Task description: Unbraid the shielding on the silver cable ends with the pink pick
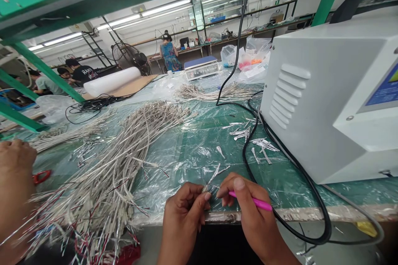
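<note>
My left hand (186,211) is closed in a pinch on a cable end, whose silvery foil wrap (214,175) sticks up past the fingertips. Beside it, my right hand (248,205) grips a slim pink-handled tool (263,204). A thin tip shows between the two hands, close to the cable end; fingers hide part of it. Both hands are just over the table's front edge. Left of them lies a large bundle of whitish cables (137,140), with stripped coloured wires and foil at the near ends. Loose foil scraps (264,145) are scattered beyond my right hand.
A grey machine (298,103) stands at the right, with a black cable (245,153) looping down past the table edge. Another person's arm (14,174) is at the left, near red-handled scissors (42,177). Further back are a scale (201,68), more cables and plastic bags (245,56).
</note>
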Motion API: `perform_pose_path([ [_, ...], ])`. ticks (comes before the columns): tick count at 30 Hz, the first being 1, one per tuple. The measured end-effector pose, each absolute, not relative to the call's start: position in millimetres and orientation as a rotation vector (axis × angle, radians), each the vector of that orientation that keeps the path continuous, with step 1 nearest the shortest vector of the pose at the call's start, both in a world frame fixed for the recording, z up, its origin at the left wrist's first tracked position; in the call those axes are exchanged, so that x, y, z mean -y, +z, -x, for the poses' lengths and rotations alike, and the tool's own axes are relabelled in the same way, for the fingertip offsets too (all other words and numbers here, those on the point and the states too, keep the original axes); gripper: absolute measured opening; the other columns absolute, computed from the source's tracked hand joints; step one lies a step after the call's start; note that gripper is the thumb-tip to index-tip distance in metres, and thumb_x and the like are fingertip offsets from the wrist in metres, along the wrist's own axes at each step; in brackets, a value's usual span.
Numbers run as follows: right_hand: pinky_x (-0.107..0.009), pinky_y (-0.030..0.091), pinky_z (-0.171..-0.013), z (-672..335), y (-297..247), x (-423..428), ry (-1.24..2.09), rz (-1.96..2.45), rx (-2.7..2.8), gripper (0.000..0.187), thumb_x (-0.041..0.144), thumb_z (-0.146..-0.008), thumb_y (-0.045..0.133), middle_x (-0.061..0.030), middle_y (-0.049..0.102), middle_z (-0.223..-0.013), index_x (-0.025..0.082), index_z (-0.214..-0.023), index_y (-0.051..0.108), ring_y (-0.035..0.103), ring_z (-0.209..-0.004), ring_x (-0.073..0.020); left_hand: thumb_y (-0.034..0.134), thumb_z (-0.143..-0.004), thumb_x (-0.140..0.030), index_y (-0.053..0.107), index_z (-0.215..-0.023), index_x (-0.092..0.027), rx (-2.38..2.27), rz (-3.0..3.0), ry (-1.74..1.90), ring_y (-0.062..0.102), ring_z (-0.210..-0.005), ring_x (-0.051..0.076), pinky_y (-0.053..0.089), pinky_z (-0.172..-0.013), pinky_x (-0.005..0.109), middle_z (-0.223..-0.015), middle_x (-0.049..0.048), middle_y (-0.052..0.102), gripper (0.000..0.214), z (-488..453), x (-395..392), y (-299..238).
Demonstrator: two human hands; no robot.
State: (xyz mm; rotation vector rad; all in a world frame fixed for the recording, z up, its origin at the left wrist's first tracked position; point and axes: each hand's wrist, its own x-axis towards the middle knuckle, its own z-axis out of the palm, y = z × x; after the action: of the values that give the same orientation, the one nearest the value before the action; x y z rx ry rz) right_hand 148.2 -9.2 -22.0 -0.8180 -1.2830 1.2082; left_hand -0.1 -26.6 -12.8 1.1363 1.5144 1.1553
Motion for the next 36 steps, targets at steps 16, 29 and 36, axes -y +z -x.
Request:
perform_pose_path([
  [16,-0.028,0.037,-0.060,-137.4,-24.1,10.3,0.897,1.000,1.585,0.039,0.030,-0.101,0.037,-0.0002,0.051,-0.066,0.018,-0.069,0.055,0.050,-0.061,-0.0127,0.069,-0.082,-0.040,0.063,-0.075,-0.015,-1.425,-1.144,1.236,0.043,-0.041,0.007,0.034,-0.039,0.016,-0.056,-0.0015,0.057,0.027,3.8,26.5,-15.0],
  [29,-0.024,0.044,-0.065,-139.2,-18.8,0.9,1.074,1.036,1.503,0.023,0.032,-0.094,0.053,0.0010,0.053,-0.077,0.020,-0.074,0.056,0.055,-0.070,-0.0127,0.071,-0.079,-0.037,0.061,-0.075,-0.014,-1.435,-1.161,1.174,0.043,-0.039,0.007,0.033,-0.039,0.017,-0.054,-0.0029,0.054,0.026,1.0,28.7,-16.0],
  [36,-0.022,0.043,-0.062,-144.4,-24.7,1.5,1.074,0.985,1.590,0.028,0.034,-0.095,0.051,0.0019,0.050,-0.073,0.020,-0.071,0.051,0.052,-0.066,-0.0117,0.069,-0.080,-0.036,0.060,-0.072,-0.014,-1.356,-1.143,1.173,0.043,-0.040,0.007,0.033,-0.039,0.018,-0.055,-0.0011,0.056,0.025,3.4,30.4,-18.1],
])
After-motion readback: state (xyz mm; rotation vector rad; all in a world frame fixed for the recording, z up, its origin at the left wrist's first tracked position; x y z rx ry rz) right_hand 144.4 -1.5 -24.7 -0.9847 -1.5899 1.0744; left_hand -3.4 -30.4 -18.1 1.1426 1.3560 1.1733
